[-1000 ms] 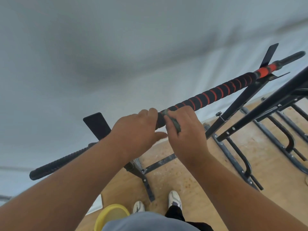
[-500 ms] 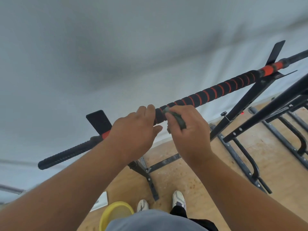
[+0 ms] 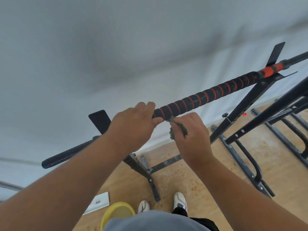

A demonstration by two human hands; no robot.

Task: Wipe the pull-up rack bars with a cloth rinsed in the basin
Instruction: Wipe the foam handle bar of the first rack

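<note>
Wood floor [image 3: 208,172], white wall [image 3: 116,55]; left hand [image 3: 133,125] grips bar [image 3: 200,97], right hand [image 3: 191,135] pinches cloth [image 3: 172,132].

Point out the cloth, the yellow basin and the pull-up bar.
cloth [image 3: 172,133]: head view, dark bunched part hanging below the right hand's thumb.
yellow basin [image 3: 106,215]: head view, left rim, bottom edge by the shoes.
pull-up bar [image 3: 208,95]: head view, black and orange foam wrap, mid-length.

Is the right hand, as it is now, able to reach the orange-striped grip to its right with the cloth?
Probably yes. The right hand holds the cloth just under the padded bar, and nothing blocks that stretch.
</note>
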